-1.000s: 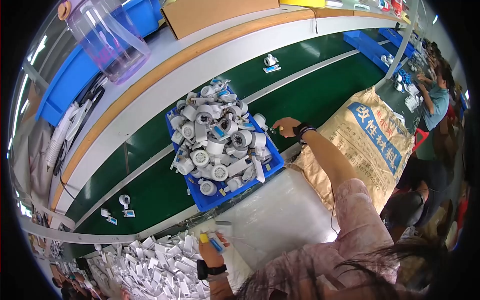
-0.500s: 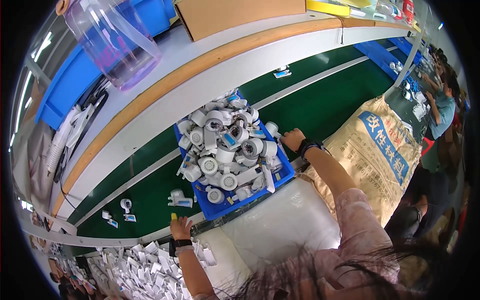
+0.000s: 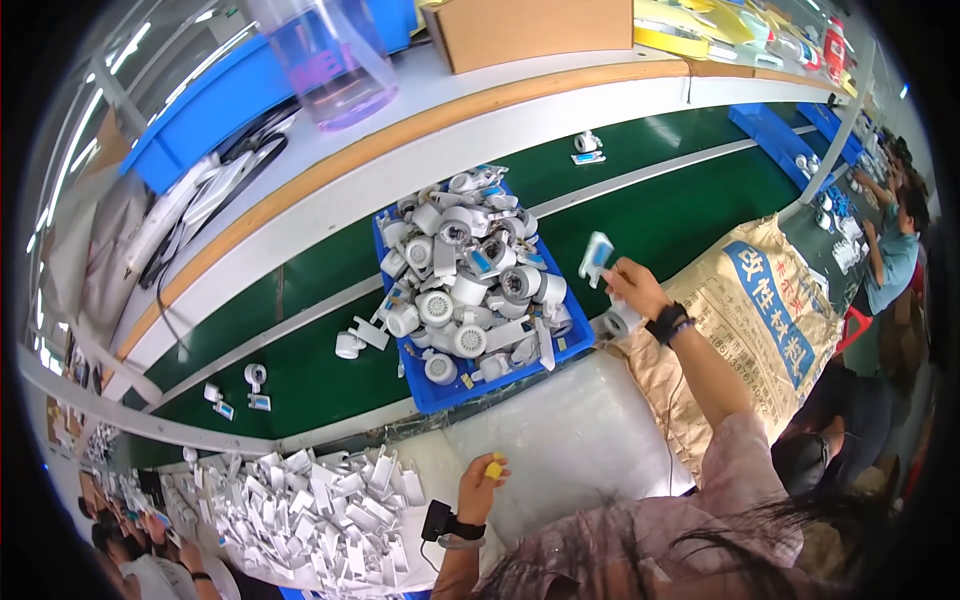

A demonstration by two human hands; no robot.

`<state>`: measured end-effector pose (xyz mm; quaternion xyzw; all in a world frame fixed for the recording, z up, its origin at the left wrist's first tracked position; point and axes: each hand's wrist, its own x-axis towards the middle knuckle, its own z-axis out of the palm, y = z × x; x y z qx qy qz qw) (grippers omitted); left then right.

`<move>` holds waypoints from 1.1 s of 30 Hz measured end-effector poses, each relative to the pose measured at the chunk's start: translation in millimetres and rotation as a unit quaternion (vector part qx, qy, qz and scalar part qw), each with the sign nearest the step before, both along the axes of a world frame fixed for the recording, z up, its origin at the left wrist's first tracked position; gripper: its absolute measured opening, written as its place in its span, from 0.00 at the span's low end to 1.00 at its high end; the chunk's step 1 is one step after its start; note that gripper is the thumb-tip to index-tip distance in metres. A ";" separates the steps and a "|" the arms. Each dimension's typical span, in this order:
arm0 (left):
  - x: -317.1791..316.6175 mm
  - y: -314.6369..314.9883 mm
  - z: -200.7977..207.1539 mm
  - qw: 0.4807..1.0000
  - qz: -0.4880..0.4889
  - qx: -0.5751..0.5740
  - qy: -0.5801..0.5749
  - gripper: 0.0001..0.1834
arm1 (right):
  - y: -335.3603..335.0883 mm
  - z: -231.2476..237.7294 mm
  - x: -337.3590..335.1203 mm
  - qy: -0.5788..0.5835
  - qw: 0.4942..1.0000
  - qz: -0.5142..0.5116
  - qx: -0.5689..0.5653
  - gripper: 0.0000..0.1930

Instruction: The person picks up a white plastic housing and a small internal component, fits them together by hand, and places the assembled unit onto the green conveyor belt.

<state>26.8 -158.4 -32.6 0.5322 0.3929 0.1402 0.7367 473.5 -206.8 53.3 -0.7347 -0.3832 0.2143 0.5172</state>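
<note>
My right hand (image 3: 637, 288) is closed on a small white plastic fan unit, gripping its flat part with a blue patch (image 3: 597, 258). A round white piece (image 3: 620, 320) hangs under that hand, in front of the paper sack. Over the clear plastic wrap nearer to me, my left hand (image 3: 480, 487) has loosely bent fingers, with yellow covers (image 3: 494, 467) apparently on the fingertips; no part shows in it. Left of my right hand, a blue crate (image 3: 465, 395) is heaped with similar white fan units (image 3: 468, 290).
A green conveyor belt (image 3: 660, 200) runs behind the crate, with loose fan units (image 3: 347, 345) on it. White plastic shells (image 3: 320, 510) are piled at lower left. A brown paper sack (image 3: 740, 330) stands at right. A shelf edge (image 3: 400, 150) crosses above. Other people work at far right and lower left.
My right hand has lifted a fan unit from beside the crate's right edge. My left hand has moved right, away from the belt's edge and the fan unit near it.
</note>
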 end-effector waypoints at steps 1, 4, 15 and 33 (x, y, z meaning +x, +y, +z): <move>1.9 -12.2 4.9 1.000 0.013 -0.002 0.001 0.17 | -8.2 18.9 -25.6 -0.027 0.999 0.018 -0.005 0.15; 18.9 -38.0 34.8 0.987 0.011 0.148 -0.066 0.21 | -39.3 40.3 -96.9 0.049 0.991 0.099 -0.069 0.10; 13.2 -54.0 73.1 0.977 -0.184 0.037 -0.106 0.39 | -88.4 20.3 -236.4 0.417 0.819 0.380 -0.108 0.09; -0.8 -80.2 109.9 0.894 -0.069 0.441 -0.030 0.23 | -112.5 27.4 -251.0 -0.196 0.894 0.402 -0.039 0.08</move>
